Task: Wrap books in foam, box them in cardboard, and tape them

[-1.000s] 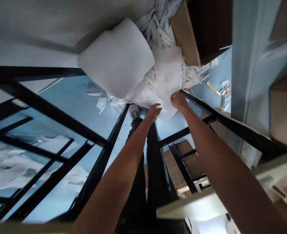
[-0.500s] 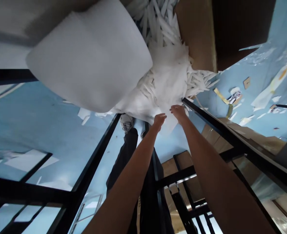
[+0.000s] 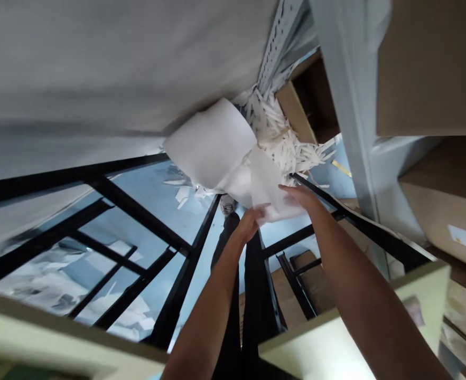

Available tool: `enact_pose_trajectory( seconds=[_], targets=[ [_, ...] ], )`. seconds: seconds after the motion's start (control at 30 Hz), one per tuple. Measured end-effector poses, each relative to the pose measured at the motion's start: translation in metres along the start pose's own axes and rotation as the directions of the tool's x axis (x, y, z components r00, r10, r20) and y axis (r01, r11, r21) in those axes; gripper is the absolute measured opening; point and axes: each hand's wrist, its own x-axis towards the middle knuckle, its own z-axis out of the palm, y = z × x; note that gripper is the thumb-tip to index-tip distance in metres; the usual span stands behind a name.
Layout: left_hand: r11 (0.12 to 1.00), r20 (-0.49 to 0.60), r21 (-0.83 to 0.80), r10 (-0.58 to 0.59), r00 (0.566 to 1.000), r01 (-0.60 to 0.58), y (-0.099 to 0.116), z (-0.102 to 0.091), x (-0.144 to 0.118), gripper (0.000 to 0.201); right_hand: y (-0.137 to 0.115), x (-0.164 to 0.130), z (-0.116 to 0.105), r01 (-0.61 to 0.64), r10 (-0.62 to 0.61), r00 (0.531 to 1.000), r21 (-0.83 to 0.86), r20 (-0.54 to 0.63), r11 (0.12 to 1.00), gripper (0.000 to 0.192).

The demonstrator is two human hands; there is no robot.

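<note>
Both my arms reach down past a black metal frame toward the blue floor. My left hand (image 3: 249, 224) and my right hand (image 3: 302, 196) grip the near edge of a white foam sheet (image 3: 257, 182) that lies on a heap of white foam sheets and strips (image 3: 280, 140). A large curled white sheet (image 3: 211, 142) rests on the left of the heap. My black trouser legs and a grey shoe (image 3: 227, 206) show under the hands.
An open cardboard box (image 3: 300, 103) stands behind the heap. The black metal frame (image 3: 146, 216) crosses left and centre. Cardboard boxes (image 3: 435, 68) fill shelves on the right. White scraps (image 3: 110, 306) litter the blue floor. A pale green shelf edge (image 3: 336, 338) lies near me.
The camera has pulled back and up, so the heap looks smaller. Both hands have closed on a white sheet's edge and lifted it a little from the heap.
</note>
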Motion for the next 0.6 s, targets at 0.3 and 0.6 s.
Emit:
enact_pose_trajectory(
  seconds=[0.3,0.6],
  targets=[
    [0.998,0.046,-0.007,0.057,0.997,-0.057,0.027,0.072,-0.158,0.053,-0.073,-0.186,-0.057,0.345,-0.366,0.925,0.185,0.099,0.92,0.027],
    [0.814,0.181,0.398,0.382,0.906,-0.423,0.055,0.118,-0.296,0.053,-0.091,-0.365,-0.11,0.671,-0.691,0.722,0.205,0.041,0.713,0.051]
  ],
)
